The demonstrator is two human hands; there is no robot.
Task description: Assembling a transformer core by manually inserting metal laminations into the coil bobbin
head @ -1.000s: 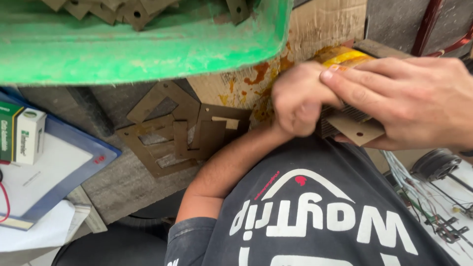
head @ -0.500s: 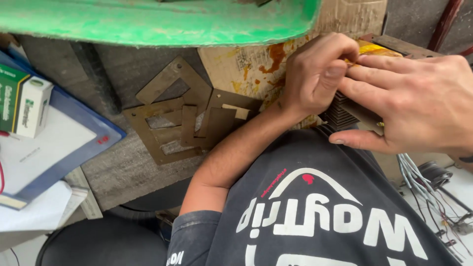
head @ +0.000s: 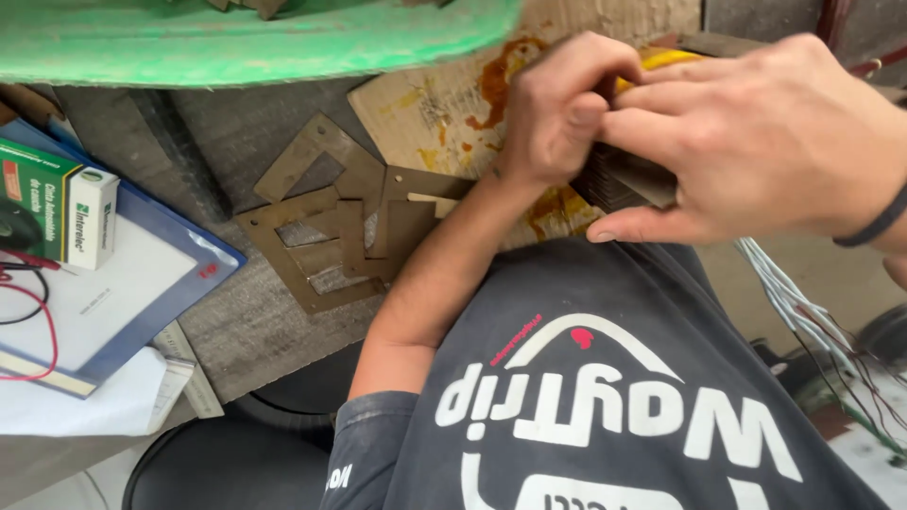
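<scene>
Both hands now pressed closer together than a moment ago: left hand (head: 557,109) and right hand (head: 756,142) grasping the dark laminated block (head: 628,181), held above the stained cardboard (head: 444,104) at the table's (head: 236,331) edge. Flat brown frame pieces (head: 331,236) lying untouched beside.

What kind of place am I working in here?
Probably a small electrical repair or winding workshop: flat brown E-shaped metal laminations lie on a worn grey wooden bench, a bundle of thin loose wires trails at right, and both hands grip a dark stacked block.
</scene>
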